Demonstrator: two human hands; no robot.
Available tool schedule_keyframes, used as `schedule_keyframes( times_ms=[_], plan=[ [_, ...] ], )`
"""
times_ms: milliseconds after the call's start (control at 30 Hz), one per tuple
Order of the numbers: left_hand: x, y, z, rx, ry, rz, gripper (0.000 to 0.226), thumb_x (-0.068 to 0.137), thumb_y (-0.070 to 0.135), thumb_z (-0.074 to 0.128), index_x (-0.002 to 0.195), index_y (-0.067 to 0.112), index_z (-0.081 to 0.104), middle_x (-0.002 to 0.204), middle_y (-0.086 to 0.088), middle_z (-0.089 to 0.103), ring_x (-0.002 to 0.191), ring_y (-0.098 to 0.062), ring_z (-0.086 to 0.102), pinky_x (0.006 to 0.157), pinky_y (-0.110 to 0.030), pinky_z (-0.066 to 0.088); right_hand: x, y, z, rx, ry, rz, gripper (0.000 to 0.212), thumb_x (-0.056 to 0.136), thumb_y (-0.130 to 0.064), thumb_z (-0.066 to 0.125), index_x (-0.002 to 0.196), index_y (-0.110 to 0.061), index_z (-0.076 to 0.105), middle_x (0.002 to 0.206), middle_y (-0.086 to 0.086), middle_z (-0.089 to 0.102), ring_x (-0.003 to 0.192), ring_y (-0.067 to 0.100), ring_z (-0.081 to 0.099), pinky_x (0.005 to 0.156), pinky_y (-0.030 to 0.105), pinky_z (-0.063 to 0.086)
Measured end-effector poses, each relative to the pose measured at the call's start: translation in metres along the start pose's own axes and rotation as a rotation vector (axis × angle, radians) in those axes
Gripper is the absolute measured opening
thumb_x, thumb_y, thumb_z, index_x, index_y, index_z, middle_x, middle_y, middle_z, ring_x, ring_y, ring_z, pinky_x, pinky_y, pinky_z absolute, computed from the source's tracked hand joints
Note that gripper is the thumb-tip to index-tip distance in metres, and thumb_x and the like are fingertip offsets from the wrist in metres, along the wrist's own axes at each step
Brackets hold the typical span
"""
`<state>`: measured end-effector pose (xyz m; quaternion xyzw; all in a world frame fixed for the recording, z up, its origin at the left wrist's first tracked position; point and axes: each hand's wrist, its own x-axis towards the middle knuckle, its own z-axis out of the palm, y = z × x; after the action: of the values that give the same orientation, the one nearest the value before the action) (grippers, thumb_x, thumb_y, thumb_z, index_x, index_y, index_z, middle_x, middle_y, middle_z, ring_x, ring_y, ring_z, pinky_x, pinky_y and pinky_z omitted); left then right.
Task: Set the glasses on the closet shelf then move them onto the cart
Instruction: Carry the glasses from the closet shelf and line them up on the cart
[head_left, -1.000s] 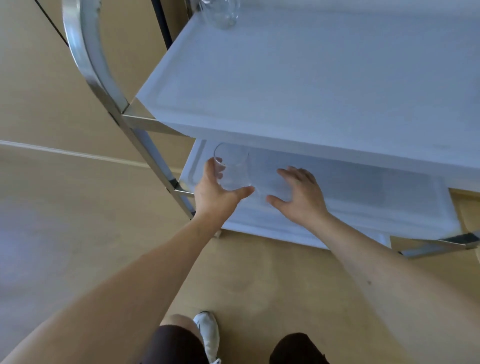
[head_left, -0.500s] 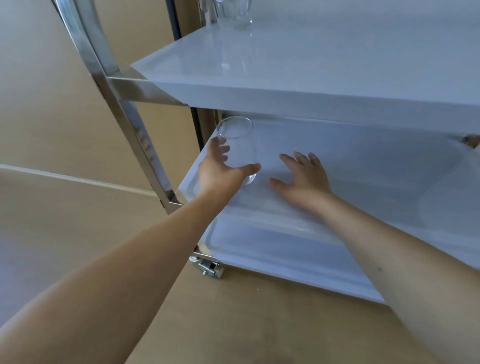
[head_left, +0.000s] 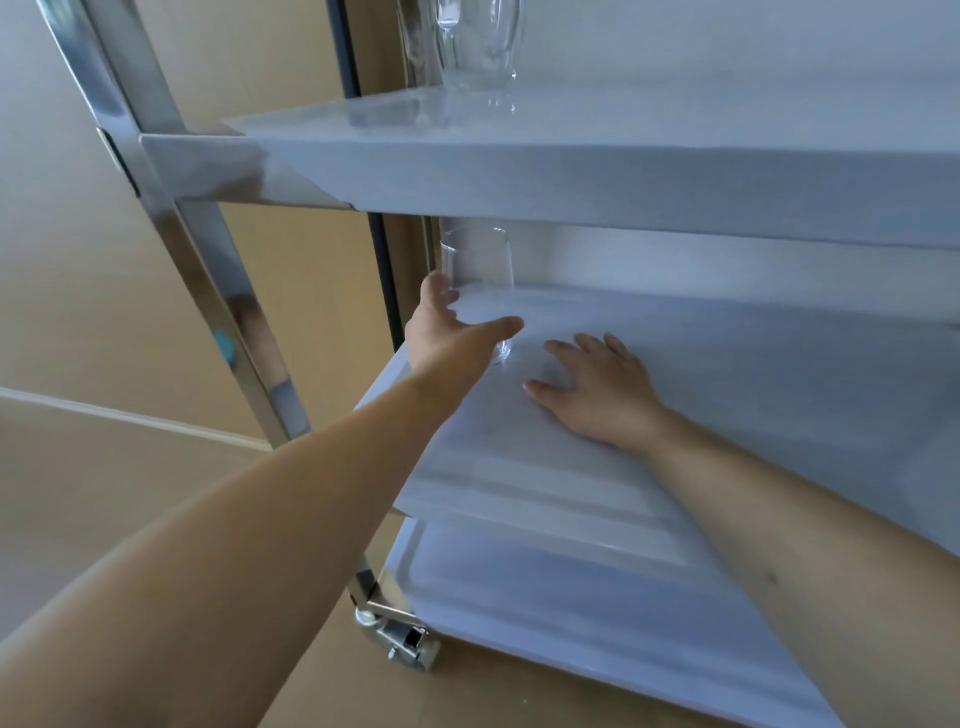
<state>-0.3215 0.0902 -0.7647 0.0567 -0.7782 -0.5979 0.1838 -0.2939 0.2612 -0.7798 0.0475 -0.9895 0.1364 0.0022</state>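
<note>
Head view: left hand (head_left: 452, 332) is wrapped around a clear drinking glass (head_left: 480, 280), thumb across the front, fingers behind. The glass is upright at the back-left corner of the cart's middle shelf (head_left: 727, 374); its base looks to be on or just touching the shelf surface, can't tell which. Right hand (head_left: 597, 389) lies flat, fingers spread, palm down on the same shelf just right of the glass, holding nothing. A second glass (head_left: 478, 44) stands on the top shelf (head_left: 623, 124) near its left edge, top cut off by the frame. Chrome cart frame (head_left: 171, 208) at left, caster (head_left: 405, 639) below.

Judgement: this is the move-onto-cart step, placing phase. Next move calls for confirming the base sits flat, then releasing the left hand without tipping the glass.
</note>
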Motion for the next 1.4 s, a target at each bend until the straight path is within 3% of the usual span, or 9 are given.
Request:
schedule_keyframes(
  times_ms=[167,300,500,700,867,1033,1167,1267,1400],
  plan=[
    [0.027,-0.012,0.009,0.027,0.03,0.077,0.061,0.065,0.031,0.093,0.11,0.034,0.052,0.106,0.02,0.056,0.111,-0.011,0.056,0.096,-0.034,0.05,0.001,0.002,0.01,-0.041,-0.021,-0.008,0.062,0.096,-0.07,0.032,0.151,-0.041,0.033,0.166,0.002,0.018,0.152,0.035,0.012,0.122,0.052,0.006],
    [0.05,-0.019,0.019,0.019,0.031,0.082,0.074,0.067,0.034,0.092,0.129,0.029,0.051,0.116,0.014,0.057,0.112,-0.011,0.055,0.101,-0.032,0.047,0.001,0.002,0.012,-0.056,0.003,-0.023,0.06,0.097,-0.07,0.029,0.15,-0.043,0.031,0.165,0.0,0.02,0.151,0.034,0.013,0.122,0.051,0.007],
    [0.077,-0.027,0.033,-0.001,0.02,0.089,0.067,0.068,0.036,0.092,0.117,0.038,0.046,0.115,0.017,0.054,0.115,-0.012,0.054,0.102,-0.036,0.048,-0.001,0.002,0.012,-0.05,0.022,-0.023,0.059,0.096,-0.069,0.031,0.149,-0.042,0.033,0.164,-0.001,0.021,0.151,0.033,0.014,0.122,0.05,0.008],
    [0.095,-0.031,0.042,-0.021,0.017,0.082,0.079,0.069,0.037,0.092,0.134,0.029,0.048,0.127,0.013,0.053,0.125,-0.013,0.053,0.106,-0.031,0.044,-0.001,0.002,0.013,-0.047,0.015,-0.022,0.062,0.096,-0.07,0.03,0.152,-0.043,0.03,0.166,0.0,0.018,0.153,0.033,0.011,0.123,0.051,0.005],
    [0.096,-0.031,0.045,0.067,0.029,0.123,0.096,0.073,0.043,0.088,0.151,0.025,0.035,0.147,0.006,0.05,0.134,-0.016,0.049,0.112,-0.033,0.04,-0.001,0.001,0.012,-0.03,0.008,-0.025,0.063,0.096,-0.071,0.029,0.152,-0.043,0.029,0.167,-0.001,0.016,0.153,0.032,0.009,0.123,0.05,0.003],
    [0.088,-0.025,0.044,0.178,0.006,0.062,0.1,0.071,0.053,0.086,0.147,0.017,0.031,0.146,-0.001,0.05,0.136,-0.023,0.047,0.11,-0.037,0.042,-0.002,0.002,0.011,-0.028,0.014,-0.027,0.06,0.096,-0.07,0.03,0.15,-0.043,0.031,0.167,0.0,0.017,0.153,0.033,0.01,0.123,0.051,0.004],
    [0.067,-0.019,0.034,0.252,-0.034,0.002,0.122,0.075,0.043,0.088,0.161,0.015,0.007,0.162,-0.006,0.025,0.15,-0.024,0.025,0.12,-0.034,0.024,-0.004,0.001,0.011,-0.005,0.05,-0.034,0.058,0.095,-0.069,0.034,0.145,-0.041,0.039,0.165,0.001,0.024,0.152,0.034,0.016,0.122,0.051,0.008],
    [0.04,-0.019,0.022,0.406,-0.07,0.085,0.114,0.079,0.042,0.084,0.161,0.015,0.009,0.165,-0.007,0.017,0.152,-0.025,0.016,0.122,-0.033,0.016,-0.006,-0.001,0.01,0.017,0.051,-0.017,0.059,0.095,-0.069,0.037,0.145,-0.039,0.042,0.165,0.002,0.025,0.152,0.033,0.017,0.122,0.05,0.009],
    [0.003,-0.022,0.0,0.746,-0.259,0.279,0.08,0.092,0.048,0.067,0.157,0.018,0.03,0.165,-0.007,0.023,0.153,-0.026,0.016,0.124,-0.035,0.017,-0.008,-0.003,0.008,0.008,0.024,0.001,0.063,0.094,-0.069,0.04,0.148,-0.036,0.042,0.165,0.004,0.025,0.152,0.034,0.018,0.123,0.051,0.01]
  ],
)
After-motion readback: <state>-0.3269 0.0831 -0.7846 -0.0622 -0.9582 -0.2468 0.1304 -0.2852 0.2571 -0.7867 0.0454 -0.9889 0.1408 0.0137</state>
